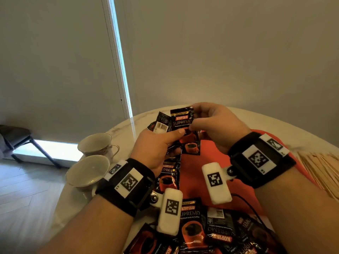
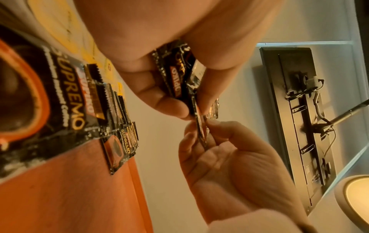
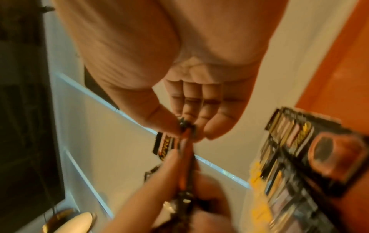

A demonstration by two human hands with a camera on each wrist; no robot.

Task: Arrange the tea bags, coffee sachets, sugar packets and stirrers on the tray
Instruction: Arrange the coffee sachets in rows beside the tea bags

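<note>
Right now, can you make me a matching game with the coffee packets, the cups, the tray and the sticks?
Things:
1. coffee sachets
2. teacups
3. tray
4. stirrers

Clues:
A. orange
B. empty, left of the left hand
C. pale wooden, at the right edge
D. held up by the left hand and the right hand

Pairs: 1-D, 2-B, 3-A, 4-C
</note>
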